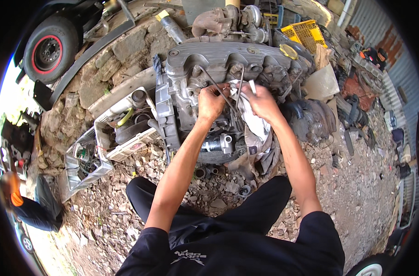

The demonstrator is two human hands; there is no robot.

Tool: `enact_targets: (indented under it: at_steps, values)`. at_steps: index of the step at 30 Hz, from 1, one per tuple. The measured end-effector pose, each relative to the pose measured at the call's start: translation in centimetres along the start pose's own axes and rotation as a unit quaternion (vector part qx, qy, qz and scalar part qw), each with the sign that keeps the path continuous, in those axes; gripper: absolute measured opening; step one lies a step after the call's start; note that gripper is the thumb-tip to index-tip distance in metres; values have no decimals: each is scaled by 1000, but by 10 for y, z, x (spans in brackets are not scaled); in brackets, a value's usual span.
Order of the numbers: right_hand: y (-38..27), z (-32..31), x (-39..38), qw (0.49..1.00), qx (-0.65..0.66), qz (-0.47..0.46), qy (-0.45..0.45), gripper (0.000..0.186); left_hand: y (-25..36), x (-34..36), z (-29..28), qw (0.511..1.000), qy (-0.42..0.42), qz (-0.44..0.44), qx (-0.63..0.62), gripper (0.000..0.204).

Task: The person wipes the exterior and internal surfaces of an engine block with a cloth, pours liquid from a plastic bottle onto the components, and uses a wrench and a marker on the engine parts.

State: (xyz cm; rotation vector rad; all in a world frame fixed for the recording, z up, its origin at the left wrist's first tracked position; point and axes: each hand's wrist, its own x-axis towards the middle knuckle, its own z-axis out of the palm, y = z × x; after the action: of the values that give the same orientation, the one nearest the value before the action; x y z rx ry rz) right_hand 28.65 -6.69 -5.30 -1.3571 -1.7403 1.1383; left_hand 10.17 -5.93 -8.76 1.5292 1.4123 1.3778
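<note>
My left hand [211,102] is closed at a fitting among the metal fuel lines [242,73] on the engine's near side, below the ribbed grey valve cover [202,57]; what its fingertips hold is hidden. My right hand [262,101] is closed, slightly blurred, on a white cloth [257,124] with a narrow white piece poking up by the thumb. The cloth hangs down over a grey-brown rag [255,156]. A cylindrical part with a metal housing [225,143] sits low on the engine.
Plastic crates of parts [131,147] stand left. A turbocharger [218,23] and yellow crate [303,32] lie behind; loose parts [310,122] lie right. A vehicle wheel [48,48] is upper left. Another person [32,207] is at lower left. Gravel ground [338,193] surrounds my legs.
</note>
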Motion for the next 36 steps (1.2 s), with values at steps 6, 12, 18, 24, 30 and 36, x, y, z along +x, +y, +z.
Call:
enact_targets:
  at_steps: [6,12,18,24,30,36]
  values:
    - [9,-18,-16,942,295,8,158,62,15,-4,3,982,21,62,174,25]
    - [14,-22,-26,931,355,-46,67,49,17,10,-6,947,-67,163,270,25]
    - [11,-16,-39,981,76,-74,163,37,6,19,-6,937,-87,245,235,27]
    - [6,-22,-53,982,153,3,115,30,4,20,-4,937,-101,234,240,25]
    - [13,-4,-48,981,191,-5,23,32,2,18,-1,941,-124,189,252,28]
    - [23,11,-33,974,171,-117,87,30,-6,19,0,949,-109,194,222,25]
